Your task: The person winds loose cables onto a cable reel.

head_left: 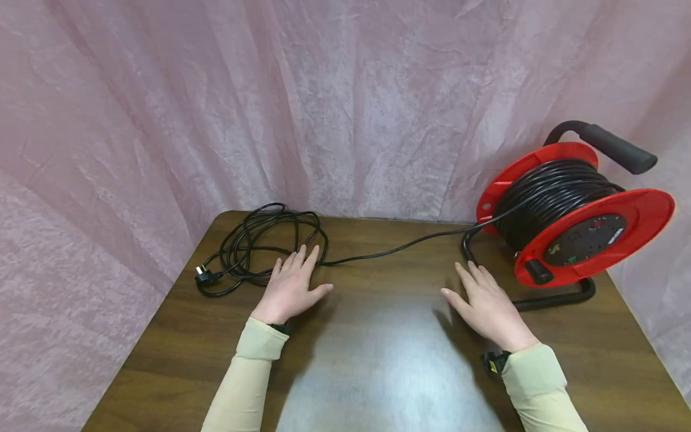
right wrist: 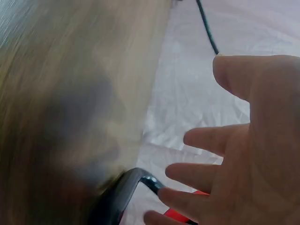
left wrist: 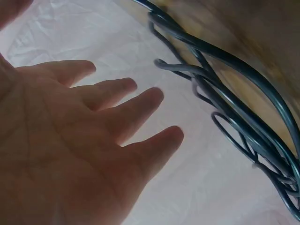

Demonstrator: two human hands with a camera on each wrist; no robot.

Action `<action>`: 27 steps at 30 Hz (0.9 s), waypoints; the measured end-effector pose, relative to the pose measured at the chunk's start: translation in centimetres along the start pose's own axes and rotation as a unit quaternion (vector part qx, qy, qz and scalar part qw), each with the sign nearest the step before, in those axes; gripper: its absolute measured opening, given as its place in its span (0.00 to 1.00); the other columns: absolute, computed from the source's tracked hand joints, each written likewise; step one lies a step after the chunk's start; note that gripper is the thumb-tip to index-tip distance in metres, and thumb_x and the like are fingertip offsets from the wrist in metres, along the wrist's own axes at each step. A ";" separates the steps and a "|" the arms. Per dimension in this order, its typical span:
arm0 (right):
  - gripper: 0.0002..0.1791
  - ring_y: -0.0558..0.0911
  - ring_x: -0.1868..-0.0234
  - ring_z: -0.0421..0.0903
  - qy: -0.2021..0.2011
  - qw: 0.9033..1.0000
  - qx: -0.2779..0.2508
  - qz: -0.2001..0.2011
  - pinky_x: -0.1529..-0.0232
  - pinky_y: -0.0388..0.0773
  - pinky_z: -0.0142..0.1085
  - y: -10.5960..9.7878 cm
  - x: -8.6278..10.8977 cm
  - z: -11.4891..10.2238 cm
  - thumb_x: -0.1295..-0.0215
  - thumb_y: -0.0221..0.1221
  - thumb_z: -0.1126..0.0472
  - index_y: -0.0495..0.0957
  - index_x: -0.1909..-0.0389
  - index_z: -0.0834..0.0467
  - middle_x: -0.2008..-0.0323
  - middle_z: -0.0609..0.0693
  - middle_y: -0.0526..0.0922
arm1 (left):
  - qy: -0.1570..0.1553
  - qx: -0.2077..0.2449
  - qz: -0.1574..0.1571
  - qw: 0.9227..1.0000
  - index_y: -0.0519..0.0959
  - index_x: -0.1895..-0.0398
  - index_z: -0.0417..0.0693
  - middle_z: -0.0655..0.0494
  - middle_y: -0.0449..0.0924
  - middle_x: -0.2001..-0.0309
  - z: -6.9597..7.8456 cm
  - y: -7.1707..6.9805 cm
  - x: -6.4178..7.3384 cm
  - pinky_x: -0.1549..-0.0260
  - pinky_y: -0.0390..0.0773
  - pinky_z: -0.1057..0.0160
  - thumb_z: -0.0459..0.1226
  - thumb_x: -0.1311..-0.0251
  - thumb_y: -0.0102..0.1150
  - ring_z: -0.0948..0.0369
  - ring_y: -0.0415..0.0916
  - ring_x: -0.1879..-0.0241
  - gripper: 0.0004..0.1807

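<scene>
Loose loops of black cable (head_left: 237,249) lie at the back left of the table, ending in a black three-pin plug (head_left: 205,275). My left hand (head_left: 290,285) hovers at the near side of these loops, fingers spread and straight, holding nothing; the left wrist view shows a gap between fingertips and cable (left wrist: 253,126). At the right stands a red cable reel (head_left: 642,222) wound with black cable, on a black tubular frame with a grip on top. My right hand (head_left: 488,312) is held above the table just left of the reel's frame (right wrist: 124,192), fingers extended, nothing in it.
A single run of cable (head_left: 388,251) crosses the back of the wooden table (head_left: 378,336) from loops to reel. The reel's face has a dark socket panel (head_left: 585,239) and a black crank knob (head_left: 538,272). Pink curtains (head_left: 345,108) hang behind and at both sides.
</scene>
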State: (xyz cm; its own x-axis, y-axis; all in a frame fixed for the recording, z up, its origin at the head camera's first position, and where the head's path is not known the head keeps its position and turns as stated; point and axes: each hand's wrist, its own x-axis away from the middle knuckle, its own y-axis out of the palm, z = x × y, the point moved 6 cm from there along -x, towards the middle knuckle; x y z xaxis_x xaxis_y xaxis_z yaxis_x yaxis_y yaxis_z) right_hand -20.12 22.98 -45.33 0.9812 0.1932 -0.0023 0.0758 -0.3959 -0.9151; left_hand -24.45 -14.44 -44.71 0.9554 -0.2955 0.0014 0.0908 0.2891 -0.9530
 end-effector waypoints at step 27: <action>0.36 0.61 0.29 0.73 -0.040 0.946 0.091 0.309 0.27 0.50 0.64 -26.8 3.9 -1.2 0.29 0.55 0.51 0.65 0.28 0.70 0.31 0.74 0.66 | 0.282 -0.055 0.042 0.957 0.64 0.22 0.52 0.49 0.67 0.26 14.3 -3.9 -2.2 0.33 0.68 0.53 0.50 0.27 0.58 0.54 0.67 0.29 0.34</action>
State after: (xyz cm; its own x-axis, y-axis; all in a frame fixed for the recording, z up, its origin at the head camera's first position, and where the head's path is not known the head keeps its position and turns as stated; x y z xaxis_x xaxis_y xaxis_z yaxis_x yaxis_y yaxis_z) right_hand -18.16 33.26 -20.28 0.8113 0.0456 -0.5829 -0.5463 -0.2960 -0.7835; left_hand -22.90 -1.86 -36.68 0.6512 -0.7290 -0.2110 -0.0393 0.2453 -0.9686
